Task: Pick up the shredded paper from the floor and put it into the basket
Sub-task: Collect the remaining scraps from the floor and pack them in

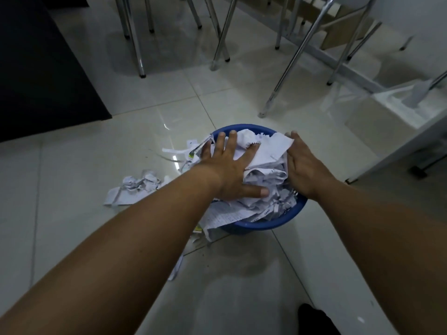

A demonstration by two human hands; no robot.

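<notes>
The pale tiled floor (pixel 101 170) fills most of the room, glossy enough to mirror the chrome chair legs (pixel 137 44) that crowd its far side. A dark cabinet (pixel 36 68) stands along the far left, and a white table leg (pixel 396 153) slants in at the right.

In the middle of the floor sits a round blue basket (pixel 263 224), heaped above its rim with shredded paper (pixel 263 187): white strips, crumpled sheets and printed scraps. Some of the heap spills over the near-left rim and hangs down to the tiles.

Two bare forearms reach forward from the bottom corners to the basket. The left hand (pixel 229 170) lies palm-down on top of the heap, fingers spread apart and flat, thumb stretched out toward the near side; it presses on the paper rather than clutching any of it. The right hand (pixel 304 168) stands edge-on against the right side of the heap, fingers together and curved around a large white sheet at the far rim, cupping it without closing into a fist.

To the left of the basket, a smaller clump of crumpled paper (pixel 135 187) lies on the tiles, apart from the basket. A few thin strips (pixel 174 151) lie just beyond the left rim, and another narrow strip (pixel 176 269) rests on the floor near the left forearm.
</notes>
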